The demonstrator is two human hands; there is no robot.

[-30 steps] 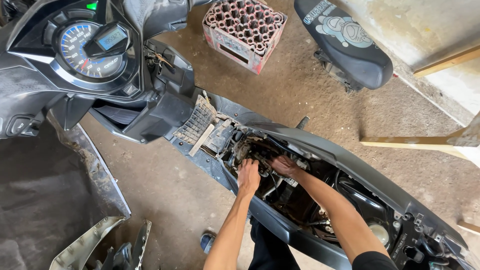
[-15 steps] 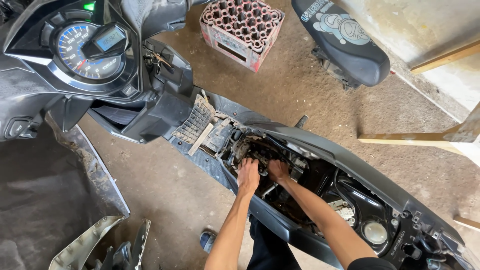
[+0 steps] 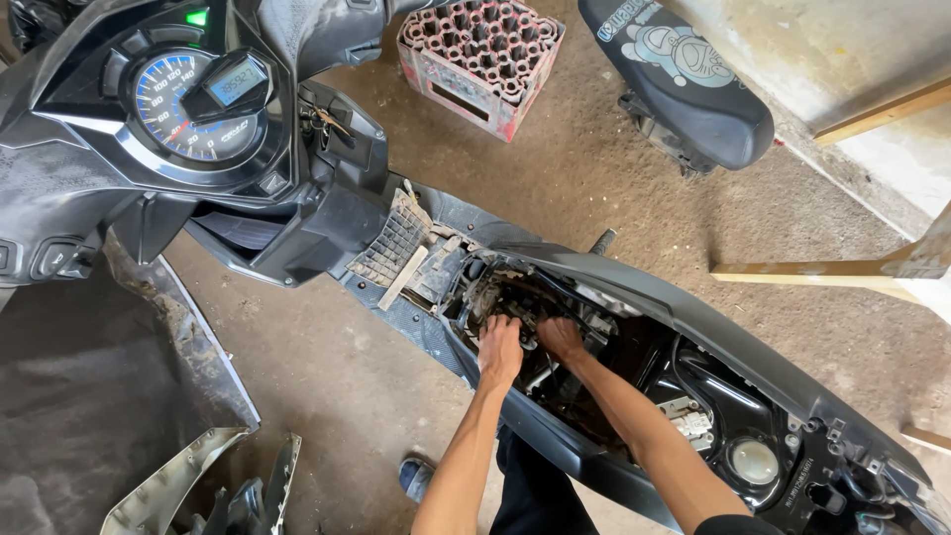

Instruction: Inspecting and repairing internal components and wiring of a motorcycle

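left hand [image 3: 500,347]: clenched on grimy engine parts [image 3: 515,302] inside the open black scooter body [image 3: 634,297], same spot as before
right hand [image 3: 561,337]: slid nearer the left one, grip hidden, can't tell

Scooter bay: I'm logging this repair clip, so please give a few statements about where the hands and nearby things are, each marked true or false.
1. Both hands, left hand and right hand, are inside the open scooter body. True.
2. The seat is mounted on the scooter. False: it lies apart on the floor.
3. A crate of bottles stands on the floor. True.
4. The dashboard is dark. False: a green light and the display are lit.
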